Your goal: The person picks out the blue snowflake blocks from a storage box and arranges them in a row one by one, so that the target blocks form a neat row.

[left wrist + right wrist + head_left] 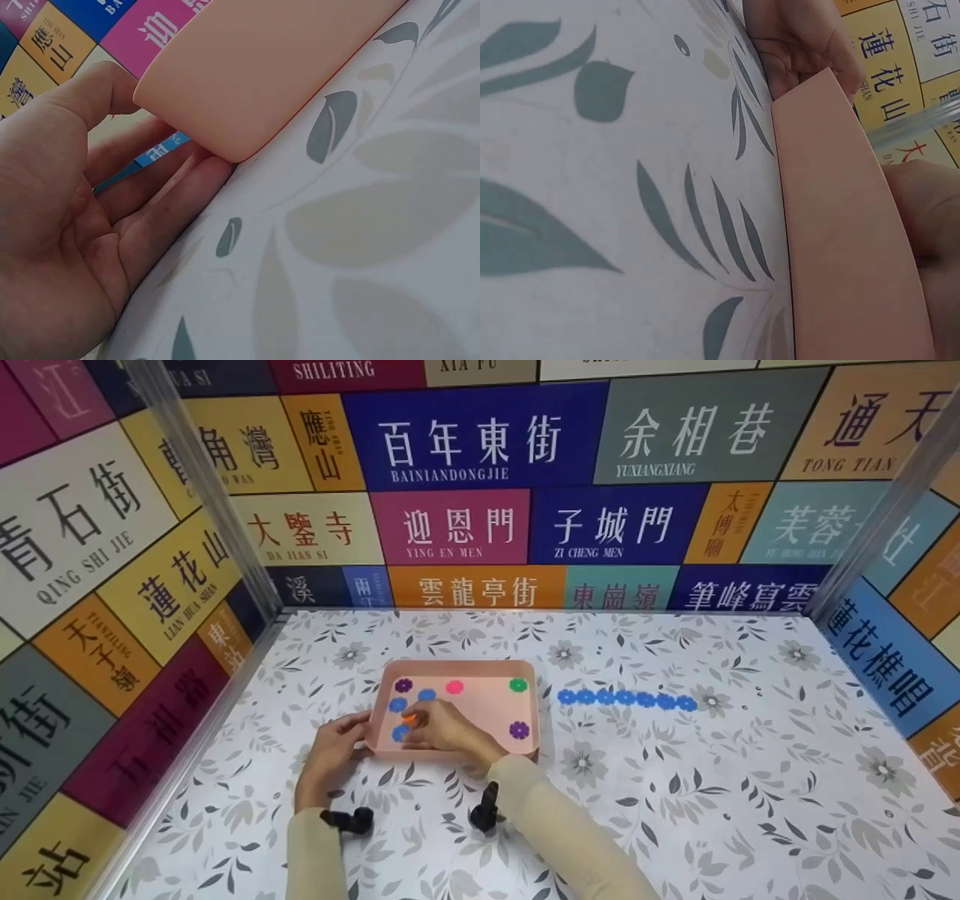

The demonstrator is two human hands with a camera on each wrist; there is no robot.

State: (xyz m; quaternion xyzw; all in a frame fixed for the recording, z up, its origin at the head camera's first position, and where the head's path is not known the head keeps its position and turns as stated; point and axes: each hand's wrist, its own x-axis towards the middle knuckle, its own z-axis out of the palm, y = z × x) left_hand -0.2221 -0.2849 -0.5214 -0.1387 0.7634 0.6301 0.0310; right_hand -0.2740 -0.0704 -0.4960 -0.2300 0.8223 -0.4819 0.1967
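A shallow pink tray [465, 754] stands on the table and holds small flower-shaped pieces. My left hand [330, 750] is at its left end. In the left wrist view the fingers [169, 195] reach the tray's lower corner, fairly straight, and the thumb side is near the rim. My right hand [442, 727] is inside the tray, its fingers bent downward by an orange piece [409, 719] and a blue flower piece [400, 733]. Whether it pinches either one is hidden. Other blue pieces [397, 705] lie just beyond the fingers. The tray wall [847, 225] blocks the right fingertips in the right wrist view.
A row of several blue flower pieces [626, 697] lies right of the tray. Inside the tray are a pink piece [454, 687], a green piece [518, 685] and purple pieces [519, 730]. The tablecloth [712, 810] has leaf patterns; sign-covered panels [450, 525] enclose the table.
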